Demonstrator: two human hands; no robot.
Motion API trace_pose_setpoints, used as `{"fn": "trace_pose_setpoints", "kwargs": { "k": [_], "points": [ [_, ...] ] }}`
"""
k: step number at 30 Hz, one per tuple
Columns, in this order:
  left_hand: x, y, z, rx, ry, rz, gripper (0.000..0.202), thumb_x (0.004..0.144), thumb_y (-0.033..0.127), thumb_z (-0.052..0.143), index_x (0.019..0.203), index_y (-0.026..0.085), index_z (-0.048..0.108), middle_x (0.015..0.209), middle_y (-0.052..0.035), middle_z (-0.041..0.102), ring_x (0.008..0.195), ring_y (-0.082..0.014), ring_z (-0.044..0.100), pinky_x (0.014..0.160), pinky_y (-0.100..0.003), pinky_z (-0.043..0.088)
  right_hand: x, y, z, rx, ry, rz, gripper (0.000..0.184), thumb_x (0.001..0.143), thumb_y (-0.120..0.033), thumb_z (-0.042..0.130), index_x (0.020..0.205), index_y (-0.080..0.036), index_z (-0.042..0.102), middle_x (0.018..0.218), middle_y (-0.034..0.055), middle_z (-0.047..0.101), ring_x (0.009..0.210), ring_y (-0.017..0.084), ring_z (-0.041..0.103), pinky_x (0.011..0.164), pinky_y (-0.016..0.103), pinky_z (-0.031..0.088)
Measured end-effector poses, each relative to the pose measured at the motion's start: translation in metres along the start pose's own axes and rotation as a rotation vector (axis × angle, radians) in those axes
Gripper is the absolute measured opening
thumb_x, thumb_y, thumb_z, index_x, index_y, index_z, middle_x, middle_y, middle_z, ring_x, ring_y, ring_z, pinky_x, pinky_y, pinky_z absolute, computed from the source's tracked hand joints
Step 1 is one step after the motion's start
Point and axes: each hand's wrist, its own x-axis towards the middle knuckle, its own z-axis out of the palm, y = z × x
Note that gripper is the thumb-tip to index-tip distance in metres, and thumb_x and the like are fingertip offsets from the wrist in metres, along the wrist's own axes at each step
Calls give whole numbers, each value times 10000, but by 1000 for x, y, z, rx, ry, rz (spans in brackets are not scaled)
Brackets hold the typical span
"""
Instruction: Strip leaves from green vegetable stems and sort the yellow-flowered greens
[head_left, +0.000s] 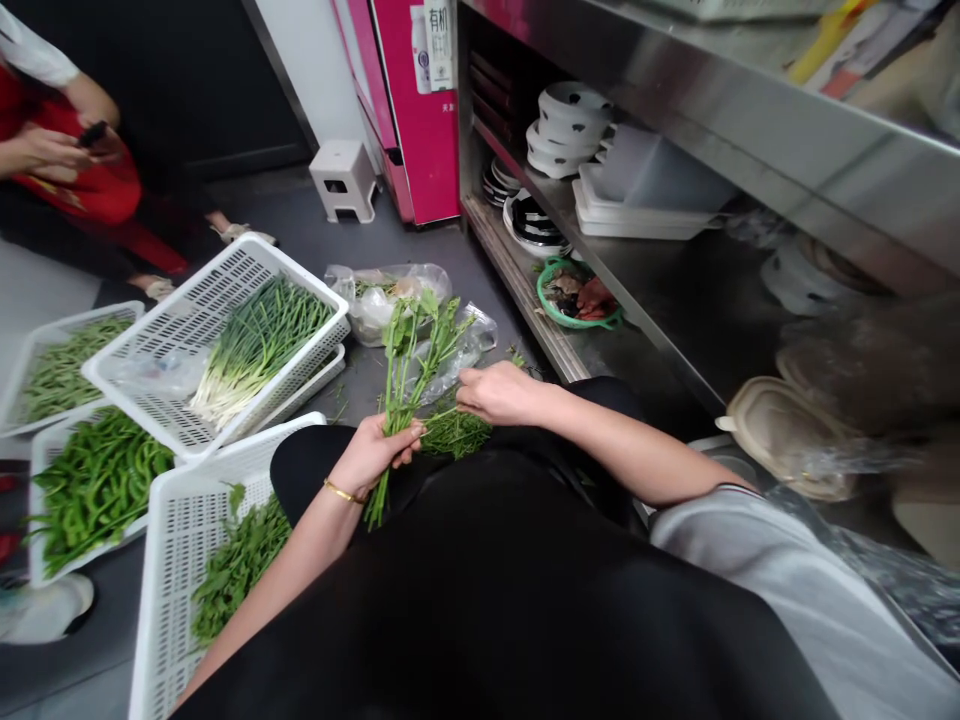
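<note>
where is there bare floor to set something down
Grey floor shows bare between the white stool, pink cabinet and clear plastic bag. A narrower strip parts that bag from the steel shelving. It is crowded left, where white baskets of scallions and green chilies cluster, and around the left hand, gripping leafy stems, and right hand.

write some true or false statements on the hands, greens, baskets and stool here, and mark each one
1. The left hand holds a bunch of green stems. True.
2. The spring onions lie loose on the floor. False: they lie in a white basket.
3. The right hand is beside the bunch. True.
4. The stool is upside down. False: it stands upright.
5. The green peppers are in their own basket. True.
</note>
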Motion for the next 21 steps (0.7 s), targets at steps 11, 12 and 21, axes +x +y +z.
{"fn": "trace_pose_setpoints", "kwargs": {
  "k": [11,12,21],
  "points": [
    [1,2,9,-207,-72,24,303,620,329,754,758,97,617,549,0,567,369,-29,386,339,-153,222,5,7,51,716,508,315,229,824,-309,526,690,-155,630,720,23,622,700,121,554,683,242,411],
    [1,3,9,-216,-80,19,300,622,325,754,762,95,620,546,1,567,364,-24,375,338,-151,216,2,15,52,708,563,357,226,811,-320,538,680,-157,624,720,21,618,701,123,550,682,244,408],
    [6,-10,7,-169,-93,-55,296,562,274,790,775,101,681,729,-69,677,615,-121,595,528,-207,457,-33,39,-18,629,544,443,275,849,-417,470,776,-177,581,604,-25,507,518,82,417,526,208,322]
  ]
}}
